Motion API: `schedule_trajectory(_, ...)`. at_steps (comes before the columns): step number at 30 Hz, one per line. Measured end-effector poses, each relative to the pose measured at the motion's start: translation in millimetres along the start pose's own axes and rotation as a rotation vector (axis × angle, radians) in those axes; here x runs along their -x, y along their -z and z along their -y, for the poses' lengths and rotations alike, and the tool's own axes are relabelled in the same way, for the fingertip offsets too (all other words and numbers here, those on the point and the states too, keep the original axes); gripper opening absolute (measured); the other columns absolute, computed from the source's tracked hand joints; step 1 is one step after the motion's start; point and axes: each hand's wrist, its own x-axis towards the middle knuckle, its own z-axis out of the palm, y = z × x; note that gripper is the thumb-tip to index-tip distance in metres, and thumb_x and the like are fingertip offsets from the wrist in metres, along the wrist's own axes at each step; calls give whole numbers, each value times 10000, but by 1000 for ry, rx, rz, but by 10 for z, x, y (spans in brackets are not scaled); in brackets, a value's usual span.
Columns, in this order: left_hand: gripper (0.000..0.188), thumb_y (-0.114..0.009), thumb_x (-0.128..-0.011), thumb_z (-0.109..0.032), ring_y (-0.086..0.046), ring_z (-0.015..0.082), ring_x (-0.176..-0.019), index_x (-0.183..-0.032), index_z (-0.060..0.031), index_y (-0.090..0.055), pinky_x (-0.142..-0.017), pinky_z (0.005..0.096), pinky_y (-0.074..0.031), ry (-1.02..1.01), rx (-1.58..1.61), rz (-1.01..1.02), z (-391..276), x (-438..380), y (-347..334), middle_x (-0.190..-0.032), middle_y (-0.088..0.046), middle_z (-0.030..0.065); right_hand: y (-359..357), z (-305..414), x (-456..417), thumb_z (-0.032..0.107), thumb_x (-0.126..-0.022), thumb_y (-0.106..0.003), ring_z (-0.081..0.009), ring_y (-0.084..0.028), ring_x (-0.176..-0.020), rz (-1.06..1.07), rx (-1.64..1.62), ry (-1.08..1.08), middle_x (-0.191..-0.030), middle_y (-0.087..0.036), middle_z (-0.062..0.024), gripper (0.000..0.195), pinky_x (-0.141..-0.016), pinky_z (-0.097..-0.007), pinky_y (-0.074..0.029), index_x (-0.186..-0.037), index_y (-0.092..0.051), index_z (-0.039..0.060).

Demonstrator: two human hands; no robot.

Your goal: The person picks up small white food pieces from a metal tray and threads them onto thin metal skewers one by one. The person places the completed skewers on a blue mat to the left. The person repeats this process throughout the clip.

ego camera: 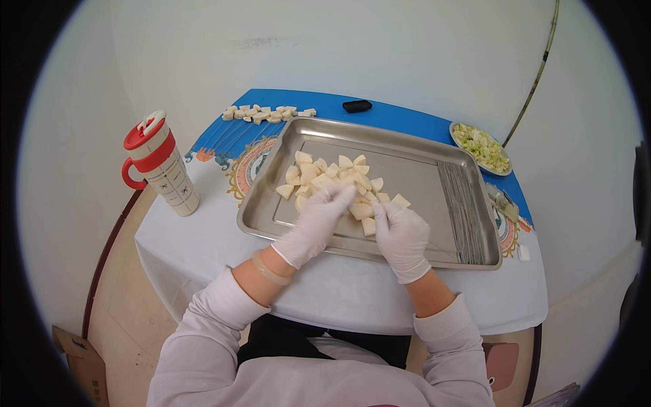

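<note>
A shallow stainless steel tray [417, 147] holds a heap of peeled, pale vegetable chunks [307, 173]. My left hand [323, 213], in a thin white glove, is over the heap, its fingertips pinched on a chunk that is blurred and partly hidden. Close to its right, my gloved right hand [402, 229] pinches a thin skewer [441, 248], whose tail shows beyond the palm. The skewer's front end points toward my left fingertips. A bundle of thin metal-grey skewers [462, 213] lies along the tray's right side.
Loaded skewers [264, 113] lie behind the tray at left. A red-and-cream handled tumbler [163, 165] stands at the left. Further back are a black object [357, 106] and a plate of chopped pale-green vegetable [483, 147]. A small white case [523, 253] is at right.
</note>
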Motion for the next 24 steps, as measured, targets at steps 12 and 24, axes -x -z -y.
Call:
schedule_trajectory(12, 302, -633, -1008, -322, -593, 63, -958, -1193, -85, -656, -824, 242, -449, -95, -117, -97, -119, 48, -26, -1092, -682, -20, -67, -132, -60, 137, -922, -649, -320, -644, -690, -10, 58, 217, -801, -678, -106, 214, -619, -409, -507, -1131, -695, 141)
schedule_trajectory(24, 324, -575, -1037, -344, -638, 114, -1100, -1204, -72, -631, -946, 281, -482, 24, -234, -29, -226, 107, -74, -1143, -699, 30, -59, -96, 37, 104, -838, -612, -303, -663, -727, 183, 101, 154, -931, -701, -86, 408, -608, -414, -531, -1241, -632, 162)
